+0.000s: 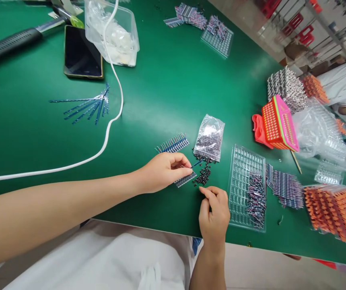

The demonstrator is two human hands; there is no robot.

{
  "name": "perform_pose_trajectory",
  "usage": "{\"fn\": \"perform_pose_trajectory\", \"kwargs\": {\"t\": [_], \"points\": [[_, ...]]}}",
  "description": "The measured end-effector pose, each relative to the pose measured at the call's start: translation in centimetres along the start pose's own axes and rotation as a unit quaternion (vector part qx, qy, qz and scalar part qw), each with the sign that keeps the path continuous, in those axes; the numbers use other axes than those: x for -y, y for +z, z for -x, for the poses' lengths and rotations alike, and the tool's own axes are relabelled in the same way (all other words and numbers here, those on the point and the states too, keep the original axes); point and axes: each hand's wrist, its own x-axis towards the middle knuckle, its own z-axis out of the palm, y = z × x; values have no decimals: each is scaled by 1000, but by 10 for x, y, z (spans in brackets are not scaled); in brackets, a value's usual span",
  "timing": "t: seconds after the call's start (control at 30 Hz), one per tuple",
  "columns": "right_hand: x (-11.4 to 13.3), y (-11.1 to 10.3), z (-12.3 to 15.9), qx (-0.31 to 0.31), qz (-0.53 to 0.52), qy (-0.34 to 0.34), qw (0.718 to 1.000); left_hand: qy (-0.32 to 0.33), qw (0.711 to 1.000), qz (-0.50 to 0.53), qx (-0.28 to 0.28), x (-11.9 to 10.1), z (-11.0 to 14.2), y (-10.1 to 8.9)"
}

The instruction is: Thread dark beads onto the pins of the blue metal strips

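My left hand (161, 173) is closed in a pinch, with a thin blue strip (196, 164) sticking out past its fingertips. A greyish strip of small parts (186, 179) lies under those fingers, partly hidden. Just beyond the hand rests a blue strip with a row of wire leads (174, 143). My right hand (215, 209) has curled fingers, the index tip at the near edge of a pile of small black beads (203, 176). Whatever it may hold is too small to make out. A clear bag of dark beads (211, 137) lies behind the pile.
A clear compartment tray (241, 181) with wired parts stands at right, near orange bundles (334, 213) and a red-pink basket (278, 123). A white cable (108, 133) crosses the left side, beside blue strips (93, 105), a phone (82, 52), a hammer (19, 44) and a plastic tub (130, 36).
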Motion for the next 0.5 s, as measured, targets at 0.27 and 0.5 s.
{"fn": "perform_pose_trajectory", "kwargs": {"t": [0.27, 0.5], "points": [[6, 3, -2, -22, 9, -8, 1000, -5, 1000, 1, -1, -4, 2, 1], [12, 9, -8, 10, 28, 39, 999, -3, 1000, -6, 5, -4, 2, 0]]}}
